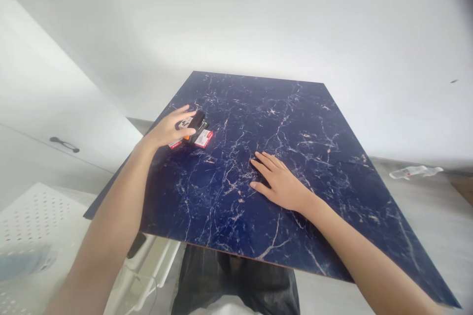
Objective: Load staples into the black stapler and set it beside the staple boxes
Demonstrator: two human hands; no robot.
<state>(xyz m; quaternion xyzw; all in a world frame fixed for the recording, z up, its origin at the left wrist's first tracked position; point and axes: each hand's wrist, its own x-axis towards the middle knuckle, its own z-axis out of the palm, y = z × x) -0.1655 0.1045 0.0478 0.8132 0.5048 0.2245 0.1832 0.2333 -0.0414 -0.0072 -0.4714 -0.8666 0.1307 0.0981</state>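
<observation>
My left hand [168, 128] reaches over a small pile on the left side of the dark blue marbled table [236, 216]. Its fingers are spread, with the thumb and forefinger at a black stapler [198, 120]. The stapler lies across small red-and-white boxes [203, 139], and a bit of orange shows beside it. The hand partly covers a white piece with a black mark [185, 122] and another red-edged box [176, 144]. Nearer the table's middle, my right hand [279, 182] rests palm down, fingers stretched out and holding nothing.
Behind the table stands a white wall [258, 19]. A white cabinet with a dark handle [64, 144] is at the left, above a perforated white chair or stool [37, 211]. Clear crumpled plastic [416, 172] lies on the floor at right. A cable hangs below the near left edge.
</observation>
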